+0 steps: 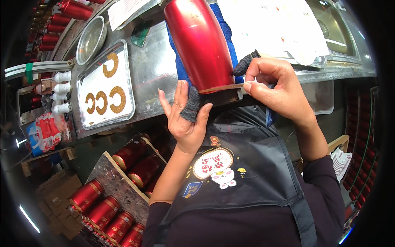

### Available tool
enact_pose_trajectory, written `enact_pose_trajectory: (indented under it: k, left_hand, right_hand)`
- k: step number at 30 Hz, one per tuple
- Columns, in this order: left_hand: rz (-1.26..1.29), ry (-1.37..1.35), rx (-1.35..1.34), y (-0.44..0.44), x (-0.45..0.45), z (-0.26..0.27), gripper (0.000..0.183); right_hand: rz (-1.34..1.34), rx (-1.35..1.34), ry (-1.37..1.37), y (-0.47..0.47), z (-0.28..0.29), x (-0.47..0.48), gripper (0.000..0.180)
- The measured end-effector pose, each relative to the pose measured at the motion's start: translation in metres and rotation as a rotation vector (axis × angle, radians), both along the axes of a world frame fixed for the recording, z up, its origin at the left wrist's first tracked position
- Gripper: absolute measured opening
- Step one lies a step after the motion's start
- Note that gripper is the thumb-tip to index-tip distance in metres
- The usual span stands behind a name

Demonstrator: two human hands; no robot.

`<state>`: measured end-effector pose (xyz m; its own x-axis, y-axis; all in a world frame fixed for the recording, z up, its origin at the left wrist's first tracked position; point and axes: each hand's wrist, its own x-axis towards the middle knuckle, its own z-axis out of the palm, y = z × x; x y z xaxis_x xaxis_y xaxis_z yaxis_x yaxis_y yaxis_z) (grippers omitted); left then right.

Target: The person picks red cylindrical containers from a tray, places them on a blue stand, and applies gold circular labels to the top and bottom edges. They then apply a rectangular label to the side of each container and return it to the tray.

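A glossy red metal-looking vessel [200, 43] lies on its side on a blue cloth [226, 29], one end facing me. A narrow gold strip [220, 88] runs along the rim of that end. My right hand [276, 88] pinches the strip's free right end between thumb and finger; its dark knitted finger cover rests close to the vessel. At the left of the rim, my left hand [186, 123] is spread with nothing in its grasp. Its index finger wears a grey knitted cover [190, 106] and is beside the rim; contact is unclear.
Left on the metal worktable [151, 68] are a tray [132, 102] with several gold C-shaped pieces [118, 99], a metal bowl [92, 41] and a green shard-like piece [140, 34]. A white printed sheet [274, 27] lies right. Wooden racks below hold red vessels [103, 211].
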<state>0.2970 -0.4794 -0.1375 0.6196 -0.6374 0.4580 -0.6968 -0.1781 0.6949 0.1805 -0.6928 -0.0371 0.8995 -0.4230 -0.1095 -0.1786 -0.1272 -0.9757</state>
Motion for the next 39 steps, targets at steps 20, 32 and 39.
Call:
enact_pose_trajectory:
  k: [20, 32, 39]
  left_hand:
    - [-0.038, -0.113, -0.017, -0.006, 0.001, 0.009, 0.033]
    - [-0.08, -0.337, 0.052, -0.022, 0.006, 0.036, 0.038]
    - [-0.025, -0.393, 0.103, -0.052, 0.003, 0.046, 0.048]
  right_hand:
    - [-0.017, 0.09, 0.04, -0.005, -0.01, -0.005, 0.011]
    - [-0.013, 0.11, 0.064, -0.006, -0.016, -0.003, 0.013]
    - [0.021, 0.046, 0.103, -0.005, -0.023, 0.001, 0.013]
